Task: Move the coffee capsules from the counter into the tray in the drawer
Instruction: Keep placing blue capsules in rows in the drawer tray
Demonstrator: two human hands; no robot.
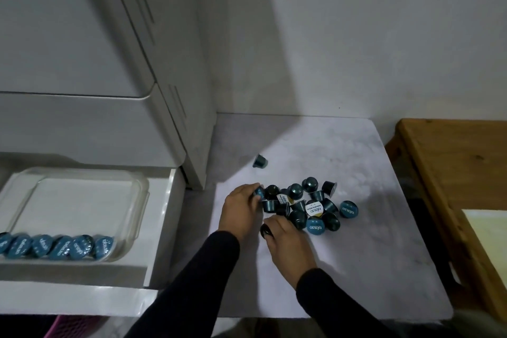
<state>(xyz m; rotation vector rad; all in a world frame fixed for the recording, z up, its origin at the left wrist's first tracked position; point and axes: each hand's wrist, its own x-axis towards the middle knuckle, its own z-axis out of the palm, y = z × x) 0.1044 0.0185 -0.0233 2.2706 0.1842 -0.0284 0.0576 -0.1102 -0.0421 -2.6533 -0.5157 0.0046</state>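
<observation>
While both hands [241, 207] grip, glossy teal capsules [307, 206], marbled counter [356, 269]

Row of teal-lidded coffee capsules [59, 246] in the clear plastic tray [137, 200]: leftmost one cut by the frame's left edge. Left hand [241, 207]: fingers curl round a teal capsule [258, 191], hiding most of it. Right hand [288, 241]: fingertips cover part of a dark capsule [265, 230]. Lid print on the heaped capsules [307, 206] too small to read. Brown wooden table [452, 173] runs off the right edge. Pink meshed object [71, 326] at the bottom edge, cut off, unidentifiable.
</observation>
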